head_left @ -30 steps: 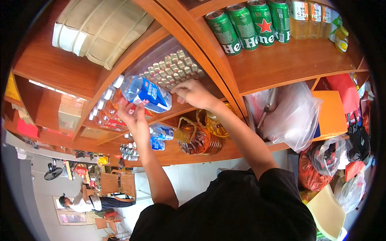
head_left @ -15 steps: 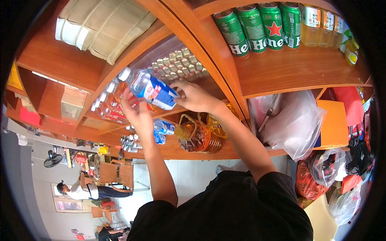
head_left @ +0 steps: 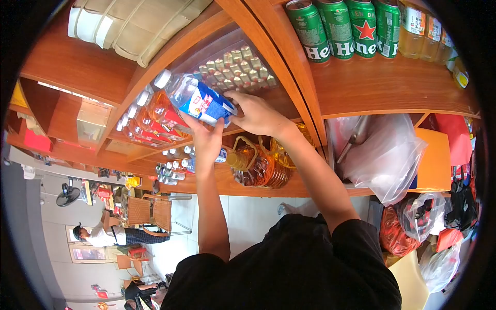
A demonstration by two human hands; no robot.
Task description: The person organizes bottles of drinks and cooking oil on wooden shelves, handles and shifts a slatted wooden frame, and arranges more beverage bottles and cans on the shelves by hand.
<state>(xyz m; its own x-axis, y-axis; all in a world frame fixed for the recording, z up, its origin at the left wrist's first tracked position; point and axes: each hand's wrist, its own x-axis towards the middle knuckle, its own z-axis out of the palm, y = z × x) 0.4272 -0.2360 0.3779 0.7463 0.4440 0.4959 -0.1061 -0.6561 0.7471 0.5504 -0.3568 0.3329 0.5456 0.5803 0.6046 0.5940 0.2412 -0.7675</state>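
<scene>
Head-worn camera, single wide-angle view; dark curved margins bound the field and edges of the wooden shelving bow. The lens faces forward and down from above the wearer's black shirt, which fills the lower centre; the left hand and right hand lie at close range, before the shelving. At left, far off, a person appears turned sideways

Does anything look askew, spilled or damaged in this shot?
No spill or damage stands out. The blue-labelled bottle tilts, but the left hand and right hand hold it. Oddest is the crumpled clear plastic bag at the right, below the Heineken cans: it bulges outward loosely, unlike their neat row.
</scene>
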